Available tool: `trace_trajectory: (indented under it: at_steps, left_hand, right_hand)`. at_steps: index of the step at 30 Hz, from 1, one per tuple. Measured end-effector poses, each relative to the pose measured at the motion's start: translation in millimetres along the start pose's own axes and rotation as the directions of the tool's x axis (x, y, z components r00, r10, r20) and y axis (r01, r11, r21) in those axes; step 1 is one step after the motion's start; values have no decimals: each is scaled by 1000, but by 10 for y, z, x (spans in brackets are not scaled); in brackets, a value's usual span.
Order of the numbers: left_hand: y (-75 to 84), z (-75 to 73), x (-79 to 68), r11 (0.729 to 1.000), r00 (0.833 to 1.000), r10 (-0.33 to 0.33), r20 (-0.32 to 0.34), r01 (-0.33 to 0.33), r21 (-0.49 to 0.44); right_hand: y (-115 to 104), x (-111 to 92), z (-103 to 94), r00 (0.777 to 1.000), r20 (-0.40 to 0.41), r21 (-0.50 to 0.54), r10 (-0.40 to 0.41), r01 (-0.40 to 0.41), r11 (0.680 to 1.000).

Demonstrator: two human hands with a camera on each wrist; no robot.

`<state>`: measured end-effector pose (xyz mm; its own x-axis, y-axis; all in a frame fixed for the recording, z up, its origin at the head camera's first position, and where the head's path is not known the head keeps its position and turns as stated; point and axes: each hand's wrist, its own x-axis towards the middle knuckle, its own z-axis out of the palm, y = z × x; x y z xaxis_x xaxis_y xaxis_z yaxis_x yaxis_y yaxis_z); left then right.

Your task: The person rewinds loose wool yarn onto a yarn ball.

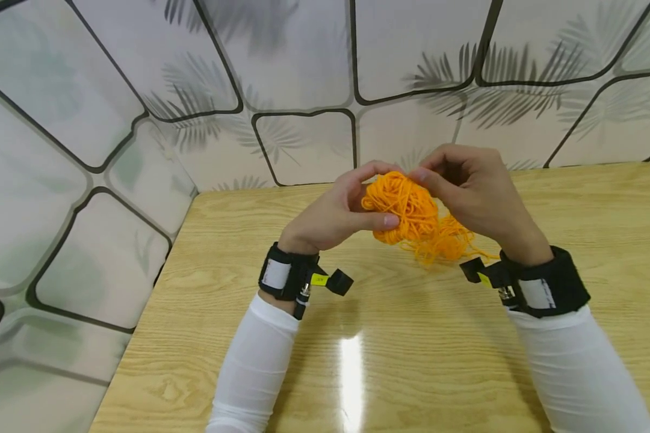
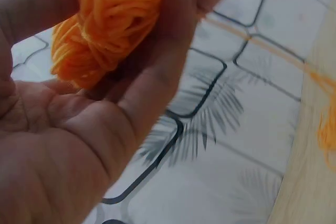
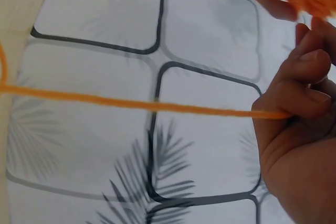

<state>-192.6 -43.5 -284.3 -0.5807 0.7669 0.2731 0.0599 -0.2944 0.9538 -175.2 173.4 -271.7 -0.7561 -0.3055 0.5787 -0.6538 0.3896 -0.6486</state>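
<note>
Between the sleeves (image 1: 254, 367) and along the left edge of the table (image 1: 184, 337) a hand could pass, but the wall (image 1: 309, 147) closed off the left and far edges, and toward the far edge the ball of yarn (image 1: 403, 204), loose yarn (image 1: 448, 243) and a strand (image 3: 152, 105) stretched to the right hand (image 1: 479, 195) barred the way.

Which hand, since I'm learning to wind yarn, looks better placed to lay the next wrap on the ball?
Probably the right hand: it is close beside the yarn ball, and an orange strand runs to it from the loose yarn. The left hand is holding the ball.
</note>
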Motion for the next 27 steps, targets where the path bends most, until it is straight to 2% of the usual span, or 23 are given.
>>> trace_trajectory:
  at_steps: [2,4,7,8,10,12,15,17,19,21,22,24,25,26,27]
  left_hand:
    - [5,20,-2,997,998,39,-55,-43,-66]
    - [7,37,4,990,988,74,-134,-88,-106]
    - [13,56,30,980,955,103,-279,-145,-137]
    - [14,59,41,977,938,111,-328,-163,-135]
    - [16,63,66,972,894,123,-430,-197,-132]
    - [16,65,87,967,840,132,-527,-227,-118]
    - [6,64,118,962,760,146,-633,-259,-90]
    - [-6,65,135,961,717,167,-676,-272,-50]
    - [-22,66,152,961,684,210,-699,-275,19]
    - [-34,76,160,955,651,288,-702,-255,155]
    - [-34,85,158,943,637,334,-695,-235,237]
    - [-20,109,153,898,620,424,-660,-190,398]
    - [-9,122,146,870,621,460,-635,-169,464]
    - [7,137,135,847,633,480,-608,-153,510]
    - [23,147,126,835,655,483,-581,-144,532]
  right_hand:
    - [42,7,48,1000,19,60,3,-4,998]
    - [64,4,96,999,46,98,3,-8,995]
    - [58,-12,155,995,91,72,29,-36,997]
    - [56,-17,171,994,107,49,34,-40,998]
    - [45,-25,195,989,140,2,51,-52,999]
    - [41,-33,214,981,187,-32,50,-45,998]
    - [42,-41,246,969,243,-59,36,-22,998]
    - [32,-47,266,963,269,-68,21,-3,998]
    - [9,-53,276,959,282,-78,12,10,997]
    - [-30,-63,270,958,287,-96,8,21,995]
    - [-54,-69,262,958,288,-105,9,22,994]
    - [-103,-83,237,958,286,-130,13,26,991]
    - [-124,-88,219,959,282,-146,11,32,989]
    - [-145,-95,197,961,276,-158,13,32,987]
    - [-162,-98,173,963,268,-163,12,33,986]
